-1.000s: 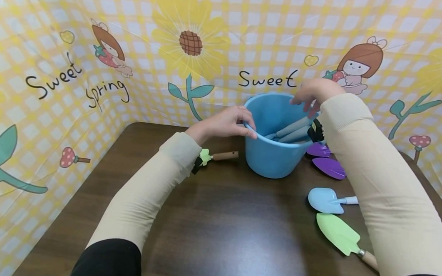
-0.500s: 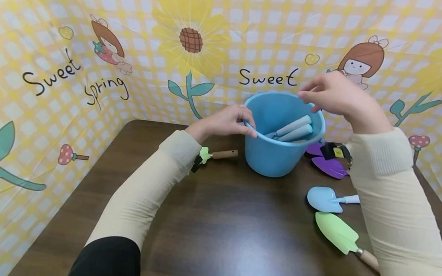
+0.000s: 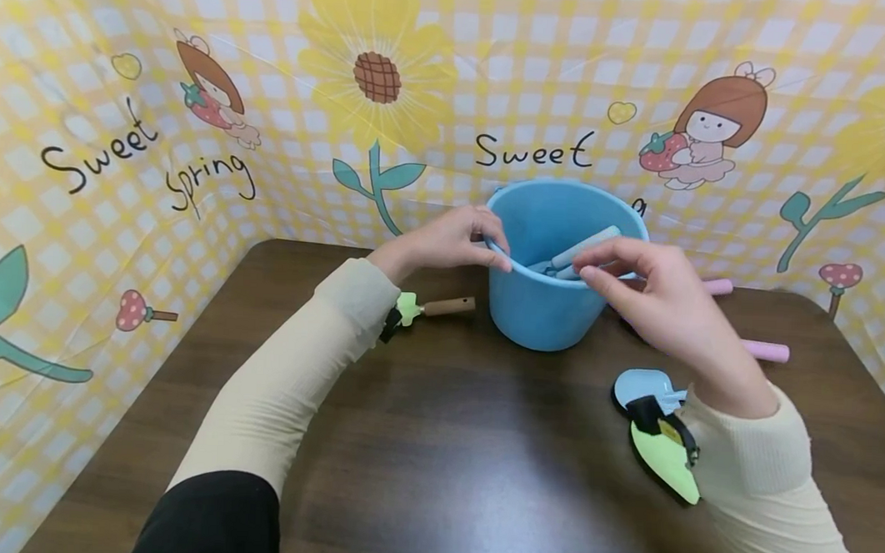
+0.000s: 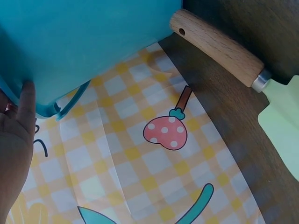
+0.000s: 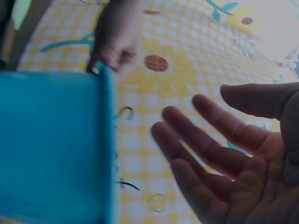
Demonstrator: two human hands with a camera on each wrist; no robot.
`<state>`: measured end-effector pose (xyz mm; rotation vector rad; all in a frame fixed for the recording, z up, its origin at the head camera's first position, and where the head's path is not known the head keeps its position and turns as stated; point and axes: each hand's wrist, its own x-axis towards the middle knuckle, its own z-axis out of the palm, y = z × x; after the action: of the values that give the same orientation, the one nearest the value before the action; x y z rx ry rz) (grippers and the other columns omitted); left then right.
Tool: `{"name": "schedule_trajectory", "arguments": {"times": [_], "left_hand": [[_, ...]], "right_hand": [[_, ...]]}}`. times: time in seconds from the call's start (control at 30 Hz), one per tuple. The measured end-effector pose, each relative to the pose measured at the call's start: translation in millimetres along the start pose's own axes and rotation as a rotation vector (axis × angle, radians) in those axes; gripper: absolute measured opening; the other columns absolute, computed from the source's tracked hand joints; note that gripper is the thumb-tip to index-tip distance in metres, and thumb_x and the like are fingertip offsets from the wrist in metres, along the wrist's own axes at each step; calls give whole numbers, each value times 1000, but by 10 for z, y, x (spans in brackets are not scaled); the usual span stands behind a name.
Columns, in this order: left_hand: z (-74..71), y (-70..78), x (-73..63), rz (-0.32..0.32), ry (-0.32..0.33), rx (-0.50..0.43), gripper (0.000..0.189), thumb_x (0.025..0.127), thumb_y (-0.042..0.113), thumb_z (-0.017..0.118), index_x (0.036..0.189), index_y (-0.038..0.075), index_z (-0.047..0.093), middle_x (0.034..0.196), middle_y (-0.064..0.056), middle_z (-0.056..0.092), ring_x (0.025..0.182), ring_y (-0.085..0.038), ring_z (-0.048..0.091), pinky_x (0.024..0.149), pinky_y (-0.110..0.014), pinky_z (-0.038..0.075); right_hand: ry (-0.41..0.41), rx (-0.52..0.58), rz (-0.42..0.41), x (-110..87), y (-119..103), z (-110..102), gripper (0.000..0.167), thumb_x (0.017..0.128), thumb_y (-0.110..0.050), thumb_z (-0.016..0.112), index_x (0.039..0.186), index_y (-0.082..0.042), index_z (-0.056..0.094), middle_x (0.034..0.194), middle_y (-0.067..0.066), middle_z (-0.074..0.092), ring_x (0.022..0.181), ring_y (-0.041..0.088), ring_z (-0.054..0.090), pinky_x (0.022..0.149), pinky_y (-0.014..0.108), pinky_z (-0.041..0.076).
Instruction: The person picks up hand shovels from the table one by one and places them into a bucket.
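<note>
A light blue bucket (image 3: pixel 541 315) stands upright at the back of the table. My left hand (image 3: pixel 452 242) grips its left rim, thumb outside and fingers over the edge. Inside lie tools with pale blue handles (image 3: pixel 585 246); their lower ends are hidden by the bucket wall. My right hand (image 3: pixel 662 301) is at the front right rim, holding nothing. In the right wrist view the spread, slightly bent fingers (image 5: pixel 205 140) are apart from the rim. Below the right wrist lie a light blue hand shovel (image 3: pixel 641 389) and a green trowel (image 3: pixel 661 463), both partly covered by the arm.
Another green trowel with a wooden handle (image 3: pixel 448 307) lies left of the bucket, its blade partly behind my left wrist. Pink handles (image 3: pixel 765 351) stick out behind my right hand. A checked yellow cloth (image 3: pixel 453 77) hangs behind and left of the brown table (image 3: pixel 434 443).
My right hand has come up from over the inside of the bucket, then moved right and down toward the front rim. The left hand stays on the rim.
</note>
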<state>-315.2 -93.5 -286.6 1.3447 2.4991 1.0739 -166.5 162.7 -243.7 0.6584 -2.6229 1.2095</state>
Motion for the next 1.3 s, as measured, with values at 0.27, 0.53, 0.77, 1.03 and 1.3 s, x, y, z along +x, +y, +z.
{"name": "schedule_trajectory", "arguments": {"times": [0.27,0.53,0.77,1.03,1.3], "left_hand": [[-25,4,-15,5,8,-10,10,85,16,80,86,7,77,84,-5,69,89,-22,51,86,-41,43],[-38,-26,-12,16,8,-4,9,86,16,79,86,8,78,83,-4,69,88,-19,50,85,-38,42],[-14,-28,-29,19,9,-11,8,87,16,77,86,8,77,85,-3,70,91,-17,51,86,-36,42],[-17,-32,-22,32,11,-7,7,86,15,78,85,8,77,85,-4,70,90,-18,51,88,-41,43],[-12,-26,-15,32,6,-3,9,87,17,78,86,9,77,86,-4,70,91,-17,52,89,-44,43]], "right_hand": [[-147,41,19,-95,193,415,20,99,-14,61,114,-5,70,111,10,71,98,17,66,85,32,58],[-275,86,38,101,415,921,32,100,-10,57,130,1,59,131,19,63,116,34,64,97,52,52],[-343,-17,50,267,505,1316,49,98,-12,60,142,3,46,144,21,52,128,40,55,106,52,46],[-409,-119,45,473,604,1557,58,97,-8,61,148,6,36,152,24,41,142,37,41,116,50,36],[-497,-138,134,630,613,1687,65,98,-9,59,154,2,26,161,26,21,152,37,22,120,51,28]]}}
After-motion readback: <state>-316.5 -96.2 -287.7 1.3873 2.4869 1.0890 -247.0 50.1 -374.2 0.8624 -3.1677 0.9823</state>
